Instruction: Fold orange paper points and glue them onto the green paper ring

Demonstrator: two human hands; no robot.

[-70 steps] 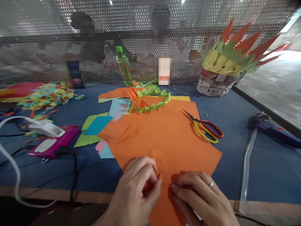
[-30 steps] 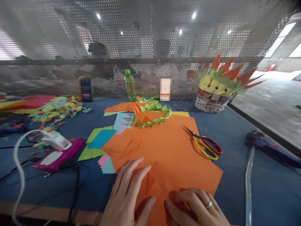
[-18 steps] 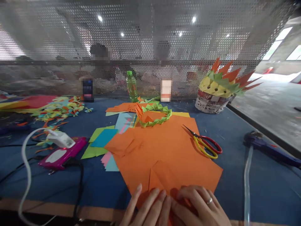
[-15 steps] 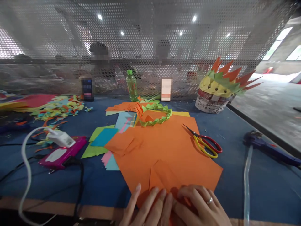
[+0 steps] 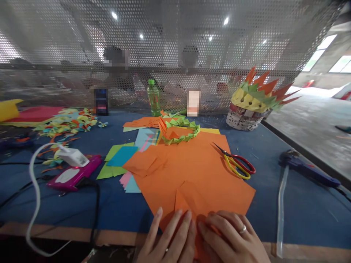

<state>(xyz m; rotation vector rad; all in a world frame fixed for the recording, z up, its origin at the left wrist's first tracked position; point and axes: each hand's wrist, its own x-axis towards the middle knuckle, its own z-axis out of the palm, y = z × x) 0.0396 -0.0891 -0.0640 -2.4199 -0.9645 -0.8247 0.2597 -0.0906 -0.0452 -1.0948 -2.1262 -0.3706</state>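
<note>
Perforated screen rose well beyond the fingers, across the whole far side. Blue table spread beneath them and out to both sides. Large orange sheets lay directly under the fingertips and reached forward. Spiked paper basket sat far ahead of the fingers, to their right

Left hand: fingers fanned, laid flat, tips down on the paper. Right hand: fingers bunched and curled over orange paper, just beside the left; could not tell whether they pinched an edge

Folded orange piece lay on the sheets, under the left fingertips and extending just ahead of them. Its long axis appeared to run away from the body, pointed end farthest; near end hidden by the hands. Left hand judged the nearer, since its tips touched the visible part; that contact, ahead of the knuckles, seemed the relation that mattered

Magenta power strip lay well left of the fingers, glue gun well right. Scissors rested ahead and right, blades away from the hands. Green bottle stood far ahead, slightly left

Writing: reddish marks on the bottle, fine print on the white plug, newsprint-like basket base; none legible, no brand made out
</note>
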